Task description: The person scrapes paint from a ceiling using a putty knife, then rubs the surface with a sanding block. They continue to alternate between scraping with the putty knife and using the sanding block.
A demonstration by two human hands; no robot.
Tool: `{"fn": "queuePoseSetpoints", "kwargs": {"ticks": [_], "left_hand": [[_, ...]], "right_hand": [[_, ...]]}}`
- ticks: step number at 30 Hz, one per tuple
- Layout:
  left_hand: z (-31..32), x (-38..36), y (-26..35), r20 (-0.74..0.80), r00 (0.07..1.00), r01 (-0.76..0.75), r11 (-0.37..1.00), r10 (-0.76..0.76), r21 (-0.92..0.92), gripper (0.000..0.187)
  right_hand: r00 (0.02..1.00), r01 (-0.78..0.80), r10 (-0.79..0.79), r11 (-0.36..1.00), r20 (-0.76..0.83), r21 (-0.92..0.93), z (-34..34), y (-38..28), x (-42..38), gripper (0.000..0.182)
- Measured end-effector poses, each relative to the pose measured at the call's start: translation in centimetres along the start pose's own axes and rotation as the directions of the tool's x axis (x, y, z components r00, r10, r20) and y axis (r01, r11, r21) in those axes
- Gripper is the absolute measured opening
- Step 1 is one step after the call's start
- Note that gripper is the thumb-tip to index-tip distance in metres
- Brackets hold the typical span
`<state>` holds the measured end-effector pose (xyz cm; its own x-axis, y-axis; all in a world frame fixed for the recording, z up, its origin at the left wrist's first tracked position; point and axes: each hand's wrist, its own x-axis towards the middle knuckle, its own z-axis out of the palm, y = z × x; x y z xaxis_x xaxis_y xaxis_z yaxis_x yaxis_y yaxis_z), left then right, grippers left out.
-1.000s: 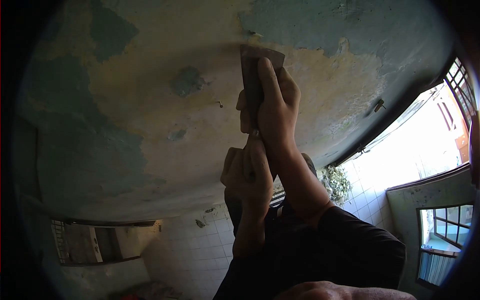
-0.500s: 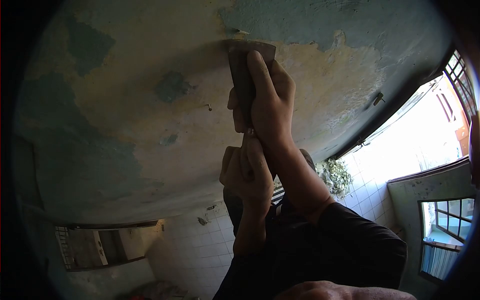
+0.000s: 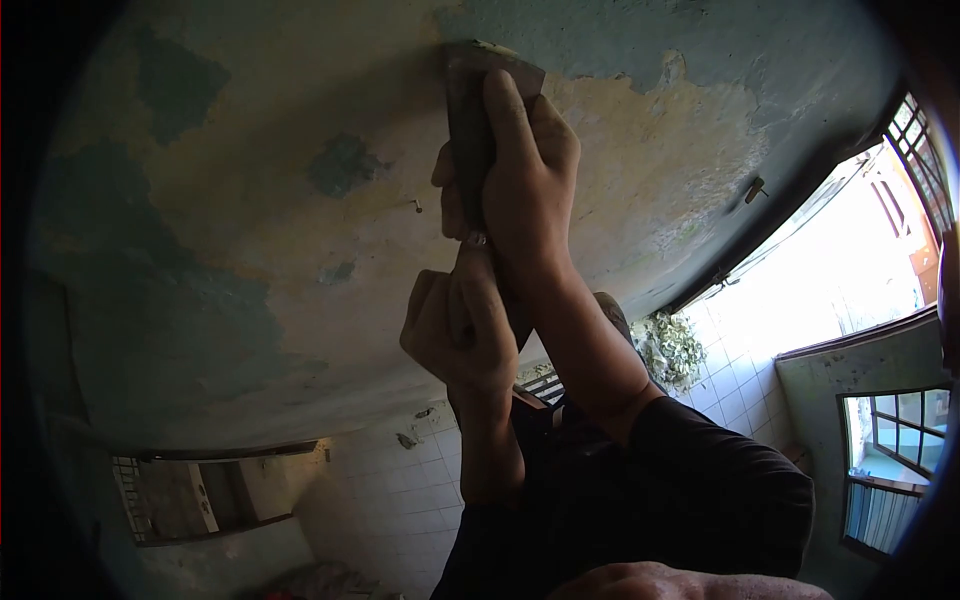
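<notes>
A dark, flat scraper (image 3: pixel 468 120) is held against the wall, its wide blade edge on the border between bare plaster and green paint. My right hand (image 3: pixel 530 190) is closed round the upper part, thumb laid along the blade. Below it, my left hand (image 3: pixel 465 325) is wrapped round the lower end, where the handle is mostly hidden by the fingers. A small pale paint flake (image 3: pixel 494 47) lifts at the blade's edge.
The peeling wall (image 3: pixel 250 130) has patches of green paint and a small hook (image 3: pixel 418 207). White floor tiles (image 3: pixel 390 490) lie below, with a heap of paint flakes (image 3: pixel 672 350). A bright doorway (image 3: pixel 830 260) and a barred window (image 3: pixel 905 430) are on the right.
Both hands and the scraper have moved up the wall and slightly left. The blade edge now reaches farther into the green paint, at the flake.
</notes>
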<state>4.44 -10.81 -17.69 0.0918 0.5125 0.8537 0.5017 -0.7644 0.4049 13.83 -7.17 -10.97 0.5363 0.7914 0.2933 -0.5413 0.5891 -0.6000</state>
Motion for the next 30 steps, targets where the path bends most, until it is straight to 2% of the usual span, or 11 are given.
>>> {"fn": "queuePoseSetpoints", "kwargs": {"ticks": [2, 4, 6, 8, 12, 15, 18, 20, 23, 26, 30], "left_hand": [[0.0, -0.3, 0.4, 0.006, 1.000, 0.011, 1.000, -0.011, -0.010, 0.019], [0.2, -1.0, 0.9, 0.048, 0.995, 0.089, 0.996, -0.088, -0.027, 0.018], [0.8, -1.9, 1.2, 0.025, 0.993, 0.119, 0.989, -0.118, -0.082, 0.017], [1.3, -2.7, 1.3, -0.002, 0.998, 0.067, 0.998, -0.067, -0.008, 0.015], [1.9, -3.2, 1.0, 0.028, 0.992, 0.128, 0.990, -0.127, -0.061, 0.014], [2.0, -3.0, 1.3, 0.045, 0.993, 0.112, 0.994, -0.111, -0.016, 0.026], [2.3, -2.8, 1.5, 0.052, 0.978, 0.205, 0.973, -0.200, -0.107, 0.025], [2.6, -2.7, 1.5, -0.005, 0.991, 0.130, 0.991, -0.131, -0.029, 0.024], [2.7, -2.9, 0.7, -0.018, 0.994, 0.104, 0.995, -0.104, -0.005, 0.021], [1.8, -2.3, 0.6, 0.027, 0.999, 0.037, 0.999, -0.038, 0.035, 0.018], [1.5, -1.5, 0.0, 0.011, 0.996, -0.084, 0.985, 0.083, 0.151, 0.018]], "right_hand": [[0.999, 0.039, -0.040, 0.999, -0.010, -0.027, -0.6, 0.7, 0.0, 0.034], [0.996, 0.086, -0.087, 0.995, -0.014, -0.053, -0.8, 0.6, -0.3, 0.035], [0.997, 0.007, -0.016, 0.993, -0.079, -0.115, -1.1, 0.1, -1.1, 0.032], [0.995, 0.031, -0.045, 0.988, -0.093, -0.152, -1.6, 0.7, -0.9, 0.033], [0.998, -0.025, 0.015, 0.987, -0.065, -0.157, -1.8, 0.1, -0.8, 0.034], [0.999, -0.030, 0.023, 0.987, -0.049, -0.157, -1.9, 0.0, -0.6, 0.035], [0.999, -0.009, 0.002, 0.987, -0.041, -0.158, -2.0, 0.3, -0.2, 0.035], [0.999, 0.013, -0.019, 0.986, -0.036, -0.165, -2.1, 0.2, -0.1, 0.035], [1.000, -0.023, 0.024, 0.992, 0.007, -0.124, -2.2, -0.2, -0.1, 0.036], [1.000, -0.027, 0.026, 0.997, -0.014, -0.077, -1.9, 0.3, -0.1, 0.035], [0.998, 0.043, -0.048, 0.994, -0.045, -0.105, -1.4, 0.9, 0.3, 0.033]]}}
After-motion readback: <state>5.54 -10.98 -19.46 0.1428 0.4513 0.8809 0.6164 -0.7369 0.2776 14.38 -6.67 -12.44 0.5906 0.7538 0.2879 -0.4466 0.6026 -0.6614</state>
